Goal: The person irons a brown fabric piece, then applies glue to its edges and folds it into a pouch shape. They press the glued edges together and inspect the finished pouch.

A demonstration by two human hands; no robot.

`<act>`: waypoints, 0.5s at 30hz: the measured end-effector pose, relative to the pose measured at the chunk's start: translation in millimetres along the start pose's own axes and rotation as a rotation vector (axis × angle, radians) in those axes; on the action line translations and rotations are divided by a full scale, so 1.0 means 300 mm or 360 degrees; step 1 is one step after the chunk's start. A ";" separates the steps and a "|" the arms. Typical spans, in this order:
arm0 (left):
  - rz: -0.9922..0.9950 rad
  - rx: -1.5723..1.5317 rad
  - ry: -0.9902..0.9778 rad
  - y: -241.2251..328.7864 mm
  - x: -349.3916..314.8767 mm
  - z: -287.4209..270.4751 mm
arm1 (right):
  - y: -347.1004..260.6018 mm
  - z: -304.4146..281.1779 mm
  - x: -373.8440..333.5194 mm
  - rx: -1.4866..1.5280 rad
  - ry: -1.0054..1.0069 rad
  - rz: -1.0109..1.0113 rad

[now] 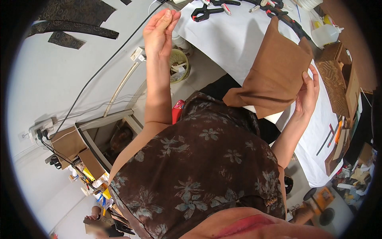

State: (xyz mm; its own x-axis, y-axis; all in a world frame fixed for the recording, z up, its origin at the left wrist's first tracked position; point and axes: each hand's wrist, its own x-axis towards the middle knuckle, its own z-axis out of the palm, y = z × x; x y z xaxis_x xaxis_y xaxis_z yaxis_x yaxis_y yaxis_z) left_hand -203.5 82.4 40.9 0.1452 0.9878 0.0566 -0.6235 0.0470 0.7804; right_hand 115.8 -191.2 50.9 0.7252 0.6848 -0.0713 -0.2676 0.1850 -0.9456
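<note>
My left hand (pixel 161 34) is raised in front of the white wall, with thumb and fingertips pressed together. Whatever it pinches, if anything, is too small to make out. On the right, my right hand (pixel 306 93) grips the edge of a brown leather-like sheet (pixel 278 67), thumb on top and the other fingers partly hidden behind. The sheet hangs creased over the near edge of a table covered in white paper (pixel 215 34). Its lower corner folds close to my lap, and its upper corners reach toward black spring clamps (pixel 284 18).
A wastebasket (pixel 179 65) stands on the floor beyond my left forearm. Clear bottle (pixel 326 34), wooden box (pixel 338 79) and orange-handled tool (pixel 338 131) line the table's right side. Dark patterned pieces (pixel 75 14) hang on the wall, crossed by a black cable (pixel 107 61).
</note>
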 end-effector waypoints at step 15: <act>0.0539 0.0608 0.0291 0.029 -0.018 -0.242 | 0.000 -0.013 0.021 -0.0115 -0.0013 0.0003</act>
State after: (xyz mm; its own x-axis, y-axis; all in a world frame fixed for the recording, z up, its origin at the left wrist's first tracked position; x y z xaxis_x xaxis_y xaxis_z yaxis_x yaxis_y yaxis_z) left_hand -265.4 88.2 2.2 -0.1728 0.9495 0.2618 -0.2833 -0.3025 0.9101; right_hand 122.8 -189.6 49.3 0.7197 0.6906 -0.0707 -0.2222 0.1327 -0.9659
